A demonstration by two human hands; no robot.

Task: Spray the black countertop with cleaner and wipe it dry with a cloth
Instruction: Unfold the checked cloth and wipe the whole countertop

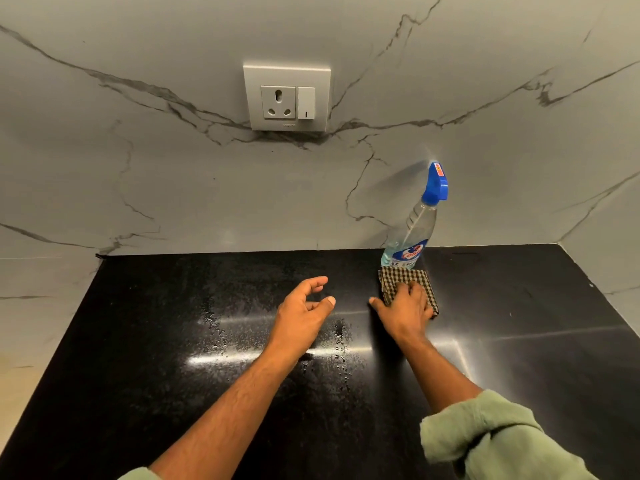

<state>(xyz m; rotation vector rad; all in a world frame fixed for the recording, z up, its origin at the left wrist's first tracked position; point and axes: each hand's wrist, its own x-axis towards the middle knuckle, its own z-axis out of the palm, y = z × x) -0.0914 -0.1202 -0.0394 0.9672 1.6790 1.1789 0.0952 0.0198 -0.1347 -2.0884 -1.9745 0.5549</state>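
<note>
Resting on a folded checked cloth (405,280), the right hand (407,308) lay palm-down with its fingers spread flat over the fabric and its thumb stretched out to the left onto the black worktop (156,341); whether the fingertips were curled into the cloth could not be told. The cloth sat near the back edge of the worktop, right of its middle, flat on the surface. Just behind it, touching or nearly touching its far edge, stood a clear spray bottle (414,230) of bluish cleaner with a blue trigger head, close to the marbled wall (173,188). The left hand (304,306) hovered near the middle of the worktop, well left of the cloth, released and holding nothing, its fingers loosely bent and its thumb apart from them. Fine droplets and small runs of liquid speckled the worktop under and in front of the left hand, while the stretch to the right of the cloth looked smooth and glossy. A white socket plate (286,97) with a switch was set in the wall above. A rolled green sleeve (485,434) covered the right forearm.
</note>
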